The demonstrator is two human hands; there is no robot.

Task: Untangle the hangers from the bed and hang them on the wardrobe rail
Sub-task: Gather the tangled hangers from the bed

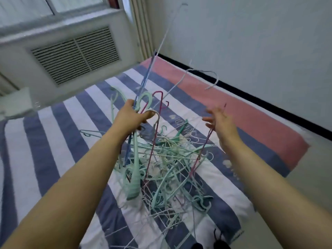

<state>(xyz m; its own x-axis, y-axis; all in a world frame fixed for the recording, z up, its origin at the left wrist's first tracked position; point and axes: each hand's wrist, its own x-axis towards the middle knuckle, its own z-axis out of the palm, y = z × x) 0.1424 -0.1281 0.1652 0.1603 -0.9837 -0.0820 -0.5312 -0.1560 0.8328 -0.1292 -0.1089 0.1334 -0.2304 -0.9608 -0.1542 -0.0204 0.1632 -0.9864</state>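
Both forearms reach in from the bottom edge over the striped bed (53,141). Left hand (132,118) has fingers curled round a bunch of hanger hooks, including a mint plastic hanger (135,168), a blue one (146,76) and a magenta wire one (156,133), raised above the mattress, probably so the loose ones drop free of the knot and the hooks stay gathered for the rail. Right hand (220,121) is blurred, fingers spread and holding nothing as far as I can tell; a dark red wire hanger (203,150) runs just beside its palm, contact unclear. Hanger pile (172,169) lies on the bed below and between the two hands, partly lifted at its left side by the held bunch, the rest resting on the sheet. White wire hanger (206,76) sits in the air past the right hand, well apart from the pile. Wardrobe rail not in view. Vent grille (75,54) on the far wall.
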